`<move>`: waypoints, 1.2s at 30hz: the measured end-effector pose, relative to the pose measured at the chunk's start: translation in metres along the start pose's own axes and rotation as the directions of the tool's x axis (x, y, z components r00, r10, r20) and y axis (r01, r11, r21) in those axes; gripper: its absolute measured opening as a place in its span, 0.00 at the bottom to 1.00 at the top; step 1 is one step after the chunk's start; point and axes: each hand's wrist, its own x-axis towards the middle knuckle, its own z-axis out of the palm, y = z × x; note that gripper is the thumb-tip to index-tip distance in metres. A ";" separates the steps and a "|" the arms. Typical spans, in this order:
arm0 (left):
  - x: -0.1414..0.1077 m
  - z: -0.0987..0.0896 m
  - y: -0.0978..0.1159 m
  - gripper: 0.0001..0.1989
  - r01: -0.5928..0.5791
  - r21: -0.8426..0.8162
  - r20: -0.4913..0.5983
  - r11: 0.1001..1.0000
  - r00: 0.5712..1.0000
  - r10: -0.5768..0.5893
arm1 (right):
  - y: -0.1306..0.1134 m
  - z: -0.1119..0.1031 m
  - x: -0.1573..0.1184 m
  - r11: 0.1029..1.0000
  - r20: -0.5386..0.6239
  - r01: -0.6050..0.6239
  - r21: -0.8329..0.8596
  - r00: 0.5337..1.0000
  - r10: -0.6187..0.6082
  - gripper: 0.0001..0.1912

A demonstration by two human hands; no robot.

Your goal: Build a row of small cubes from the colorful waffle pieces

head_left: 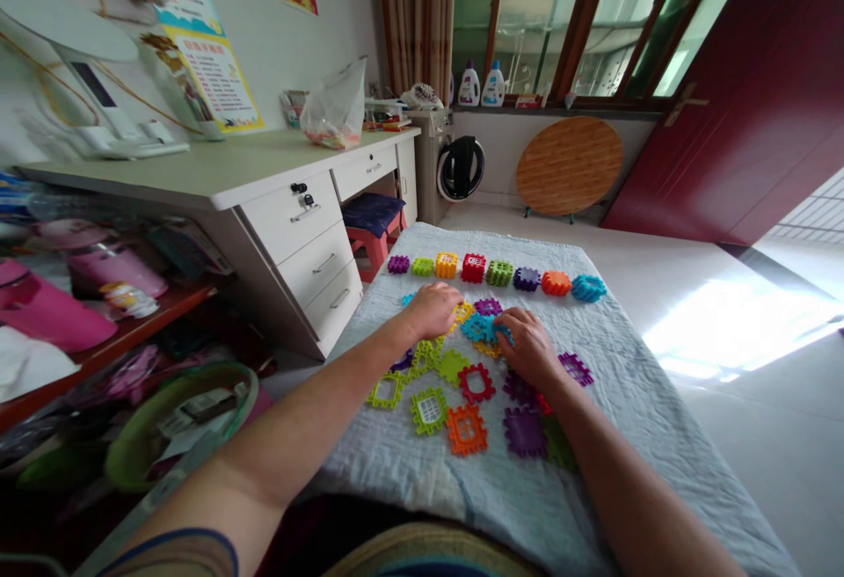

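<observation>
My left hand (437, 310) is curled over the pile of plastic interlocking tiles, beside a yellow tile (464, 312); what its fingers hold, if anything, is hidden. The fingers of my right hand (531, 344) are bent round the right edge of a blue interlocking tile (477, 328). A purple tile (489, 306) lies just beyond it. Nearer to me are a green solid tile (452, 366), a red frame tile (476, 382), an orange window tile (467, 429) and a dark purple tile (526, 432). Another purple tile (576, 368) is partly right of my wrist.
Several built cubes, among them a red cube (473, 267) and a blue one (589, 288), stand in a row along the far side of the cloth-covered table (633, 401). A desk (264, 164) with drawers is at the left, above a pink stool (373, 230).
</observation>
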 end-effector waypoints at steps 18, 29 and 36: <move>0.040 -0.005 -0.022 0.14 0.157 -0.191 0.112 0.969 0.984 -0.137 | 0.001 -0.002 -0.001 1.000 -0.012 0.006 0.028 1.000 -0.006 0.08; -0.009 0.004 -0.012 0.13 0.304 -0.197 0.208 0.932 0.942 -0.263 | -0.003 -0.004 -0.001 1.000 -0.007 -0.011 0.024 1.000 0.011 0.09; -0.020 0.011 -0.001 0.14 0.338 0.057 0.135 0.939 0.930 -0.343 | -0.002 -0.004 -0.001 1.000 -0.012 0.004 0.019 1.000 -0.004 0.08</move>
